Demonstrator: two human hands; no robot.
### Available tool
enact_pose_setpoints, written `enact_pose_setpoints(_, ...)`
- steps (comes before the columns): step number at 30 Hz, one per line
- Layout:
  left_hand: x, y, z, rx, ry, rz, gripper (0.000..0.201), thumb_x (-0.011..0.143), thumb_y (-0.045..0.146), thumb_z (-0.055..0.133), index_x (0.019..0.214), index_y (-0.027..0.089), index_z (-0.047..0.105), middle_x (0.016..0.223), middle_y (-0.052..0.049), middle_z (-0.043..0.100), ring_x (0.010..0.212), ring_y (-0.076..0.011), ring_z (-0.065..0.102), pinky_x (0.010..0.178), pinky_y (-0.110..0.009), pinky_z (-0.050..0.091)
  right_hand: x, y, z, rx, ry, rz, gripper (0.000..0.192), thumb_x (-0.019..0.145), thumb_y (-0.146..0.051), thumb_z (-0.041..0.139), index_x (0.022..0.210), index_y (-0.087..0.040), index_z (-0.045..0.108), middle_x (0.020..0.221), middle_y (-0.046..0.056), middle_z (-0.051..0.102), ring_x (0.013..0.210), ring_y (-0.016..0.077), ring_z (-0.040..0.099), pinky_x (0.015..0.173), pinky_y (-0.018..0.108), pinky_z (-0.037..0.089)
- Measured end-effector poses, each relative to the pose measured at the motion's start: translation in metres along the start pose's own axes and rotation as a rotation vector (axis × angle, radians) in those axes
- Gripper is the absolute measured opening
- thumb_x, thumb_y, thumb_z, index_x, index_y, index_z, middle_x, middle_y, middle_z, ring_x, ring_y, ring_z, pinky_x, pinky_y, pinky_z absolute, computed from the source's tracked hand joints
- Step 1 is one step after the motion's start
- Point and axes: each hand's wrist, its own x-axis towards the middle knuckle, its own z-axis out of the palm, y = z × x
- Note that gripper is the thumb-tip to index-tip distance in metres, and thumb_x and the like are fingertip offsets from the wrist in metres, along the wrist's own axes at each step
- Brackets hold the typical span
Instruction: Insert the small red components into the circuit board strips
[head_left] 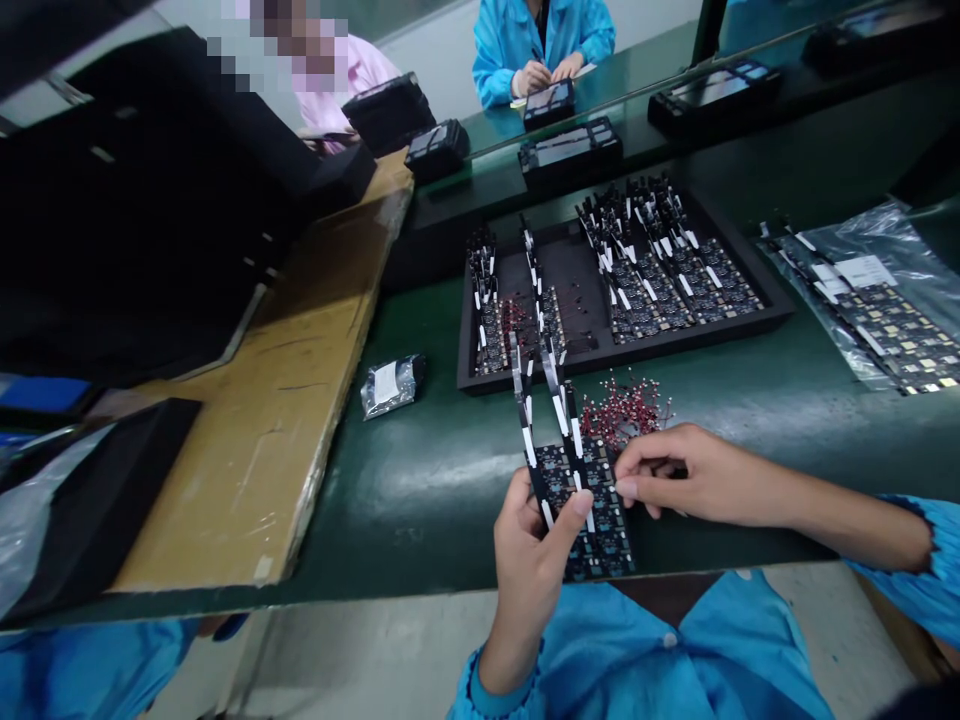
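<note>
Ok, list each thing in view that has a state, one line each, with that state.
left hand: gripping the circuit board panel at its near edge.
right hand: fingertips pinched on the panel's right side.
circuit board panel: held up over the table edge, strips sticking up.
black tray: partly filled, middle bare.
red components: loose in a pile on the green table.
small bag: lying flat.

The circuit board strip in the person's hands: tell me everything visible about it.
The circuit board strip is a dark panel of small boards dotted with tiny gold pads, with black-and-white flat ribbon tails rising from its far end. It lies tilted over the near edge of the green table. The left hand grips its left edge, thumb on top; the right hand touches its upper right corner, beside a pile of small red parts.
</note>
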Motion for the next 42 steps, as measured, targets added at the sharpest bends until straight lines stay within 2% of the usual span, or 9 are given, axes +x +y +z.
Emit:
enact_pose_setpoints(6, 0.0, -0.003, -0.002, 0.013, -0.002, 0.022, 0.037, 0.069, 0.03, 0.087, 0.1, 0.018, 0.071, 0.072, -0.01, 0.084, 0.06, -0.0341, 0.079, 0.049, -0.031, 0.061, 0.003, 0.001, -0.001, 0.064, -0.041, 0.084, 0.009, 0.078, -0.035, 0.075, 0.08, -0.026, 0.073, 0.059, -0.003, 0.067, 0.052, 0.0143, 0.058, 0.047, 0.024, 0.043)
enact_pose_setpoints(16, 0.0, -0.002, 0.001, 0.036, 0.009, 0.021, 0.036, 0.07, 0.032, 0.086, 0.1, 0.018, 0.073, 0.074, -0.011, 0.084, 0.064, -0.0352, 0.079, 0.052, -0.033, 0.061, 0.004, 0.011, 0.003, 0.122, -0.042, 0.088, 0.013, 0.083, -0.043, 0.072, 0.08, -0.03, 0.071, 0.06, -0.004, 0.067, 0.045, 0.0127, 0.056, 0.039, 0.022, 0.045)
enact_pose_setpoints(23, -0.001, -0.006, -0.006, -0.217, -0.088, 0.043, 0.037, 0.079, 0.03, 0.08, 0.113, 0.02, 0.07, 0.089, -0.013, 0.084, 0.077, -0.0366, 0.079, 0.065, -0.039, 0.063, 0.0, 0.001, 0.0, 0.16, -0.015, 0.086, 0.016, 0.089, -0.04, 0.068, 0.087, -0.024, 0.07, 0.074, 0.0, 0.07, 0.058, 0.0141, 0.063, 0.047, 0.022, 0.051)
enact_pose_setpoints(27, 0.001, -0.009, -0.009, -0.209, -0.111, 0.007, 0.037, 0.078, 0.024, 0.081, 0.113, 0.021, 0.07, 0.09, -0.013, 0.084, 0.077, -0.0373, 0.079, 0.064, -0.039, 0.062, -0.001, 0.002, -0.004, 0.109, 0.017, 0.067, 0.019, 0.09, -0.043, 0.069, 0.092, -0.024, 0.072, 0.069, -0.001, 0.069, 0.056, 0.0141, 0.062, 0.046, 0.023, 0.049)
enact_pose_setpoints(29, 0.002, -0.01, -0.009, -0.182, -0.073, -0.006, 0.038, 0.076, 0.027, 0.082, 0.112, 0.023, 0.07, 0.089, -0.012, 0.084, 0.073, -0.0374, 0.079, 0.059, -0.039, 0.062, -0.002, 0.0, -0.013, 0.017, 0.115, 0.018, 0.023, 0.092, -0.046, 0.066, 0.093, -0.024, 0.074, 0.072, 0.0, 0.071, 0.061, 0.0154, 0.064, 0.052, 0.025, 0.051)
enact_pose_setpoints(33, 0.003, -0.01, -0.007, -0.161, 0.015, -0.032, 0.039, 0.072, 0.036, 0.084, 0.108, 0.03, 0.07, 0.086, -0.008, 0.085, 0.071, -0.0401, 0.078, 0.05, -0.041, 0.062, -0.008, -0.009, -0.043, -0.257, 0.518, -0.092, 0.029, 0.099, -0.046, 0.056, 0.097, -0.023, 0.072, 0.091, 0.003, 0.075, 0.081, 0.0188, 0.069, 0.071, 0.03, 0.052)
enact_pose_setpoints(35, 0.003, -0.008, -0.006, -0.159, 0.035, -0.049, 0.041, 0.069, 0.041, 0.085, 0.107, 0.035, 0.07, 0.085, -0.007, 0.085, 0.074, -0.0427, 0.078, 0.048, -0.043, 0.062, -0.012, -0.01, -0.059, -0.362, 0.59, -0.072, 0.027, 0.098, -0.045, 0.057, 0.102, -0.023, 0.072, 0.092, 0.003, 0.075, 0.081, 0.0193, 0.068, 0.071, 0.031, 0.051)
enact_pose_setpoints(38, 0.003, -0.006, -0.004, -0.16, 0.048, -0.068, 0.046, 0.065, 0.046, 0.085, 0.108, 0.038, 0.068, 0.085, -0.007, 0.085, 0.078, -0.0462, 0.077, 0.046, -0.046, 0.062, -0.017, -0.006, -0.074, -0.476, 0.462, -0.06, 0.022, 0.097, -0.041, 0.061, 0.102, -0.024, 0.074, 0.091, 0.002, 0.075, 0.079, 0.0184, 0.067, 0.068, 0.03, 0.049)
enact_pose_setpoints(42, 0.003, -0.006, -0.003, -0.149, 0.051, -0.09, 0.048, 0.065, 0.048, 0.084, 0.109, 0.039, 0.067, 0.081, -0.006, 0.085, 0.079, -0.0472, 0.077, 0.046, -0.047, 0.062, -0.018, 0.002, -0.075, -0.627, 0.225, -0.121, 0.017, 0.097, -0.036, 0.063, 0.103, -0.025, 0.075, 0.094, 0.002, 0.071, 0.077, 0.0175, 0.065, 0.069, 0.03, 0.048)
